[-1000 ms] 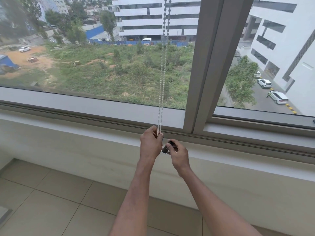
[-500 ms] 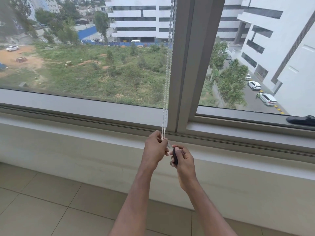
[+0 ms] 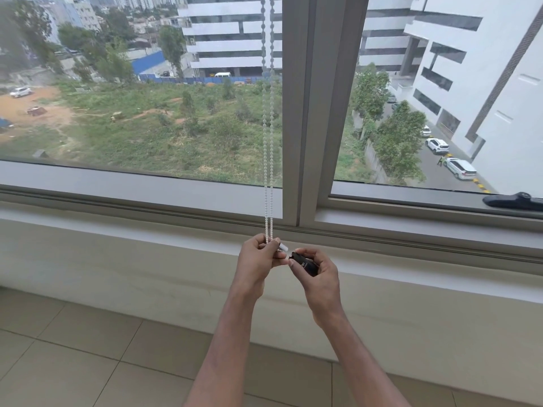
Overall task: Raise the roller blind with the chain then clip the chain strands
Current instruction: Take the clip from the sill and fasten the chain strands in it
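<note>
Down low, grey floor tiles (image 3: 73,362) are seen under the two arms. Just above them, the left hand (image 3: 258,261) is curled round the bottom of the chain (image 3: 266,201). Both strands are pinched together by its fingers, and a small white piece (image 3: 283,247) is poking out beside the thumb. The right hand (image 3: 318,273) is held just beside it, nearly touching, and a small black clip (image 3: 305,264) is gripped in its fingers. The clip is pointed at the chain but is not yet put on it; whether its mouth is open cannot be told. From the left hand the chain is stretched straight up, just left of the grey window post (image 3: 305,113), and is cut off at the top of the view. No blind is seen over the glass, so the raising part is judged to be done. What is left is for the two strands to be clipped together. Farther off, a green field and white buildings are seen through the glass.
</note>
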Motion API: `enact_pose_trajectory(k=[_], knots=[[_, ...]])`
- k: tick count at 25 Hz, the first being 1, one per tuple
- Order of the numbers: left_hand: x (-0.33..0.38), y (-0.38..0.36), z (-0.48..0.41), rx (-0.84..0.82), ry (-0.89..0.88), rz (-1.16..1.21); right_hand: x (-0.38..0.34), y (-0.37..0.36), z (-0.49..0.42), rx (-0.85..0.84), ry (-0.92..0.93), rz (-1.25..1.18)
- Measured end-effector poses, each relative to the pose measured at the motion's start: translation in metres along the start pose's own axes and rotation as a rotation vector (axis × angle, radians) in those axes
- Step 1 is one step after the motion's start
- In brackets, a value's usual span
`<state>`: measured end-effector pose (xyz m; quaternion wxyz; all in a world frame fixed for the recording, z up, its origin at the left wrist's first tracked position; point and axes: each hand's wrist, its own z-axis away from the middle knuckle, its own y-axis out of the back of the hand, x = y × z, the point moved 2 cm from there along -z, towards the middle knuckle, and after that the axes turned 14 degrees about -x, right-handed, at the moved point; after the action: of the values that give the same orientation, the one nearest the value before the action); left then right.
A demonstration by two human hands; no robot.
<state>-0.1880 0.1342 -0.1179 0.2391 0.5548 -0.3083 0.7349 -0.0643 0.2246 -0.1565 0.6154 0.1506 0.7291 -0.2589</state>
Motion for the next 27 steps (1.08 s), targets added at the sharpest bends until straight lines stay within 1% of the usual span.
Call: enact_pose_trajectory(k=[3,6,10,16,23,27], knots=[[-0.001,0.003,0.001,0.057,0.014,0.032,-0.003,-0.002,0.001,-0.02,0.023,-0.015],[-0.003,0.005,0.003,0.07,0.024,0.082,-0.004,-0.004,0.003,-0.025,0.027,-0.006],[-0.004,0.007,0.005,0.05,0.028,0.181,-0.005,-0.007,0.004,-0.016,0.027,0.041],[-0.004,0.004,0.005,0.029,0.035,0.205,-0.007,-0.013,0.006,-0.03,0.066,0.14],[-0.003,0.005,0.005,-0.005,0.06,0.217,-0.009,-0.013,0.004,0.004,0.073,0.118],[-0.002,0.004,0.006,-0.059,0.08,0.21,-0.008,-0.014,0.003,0.01,0.065,0.082]])
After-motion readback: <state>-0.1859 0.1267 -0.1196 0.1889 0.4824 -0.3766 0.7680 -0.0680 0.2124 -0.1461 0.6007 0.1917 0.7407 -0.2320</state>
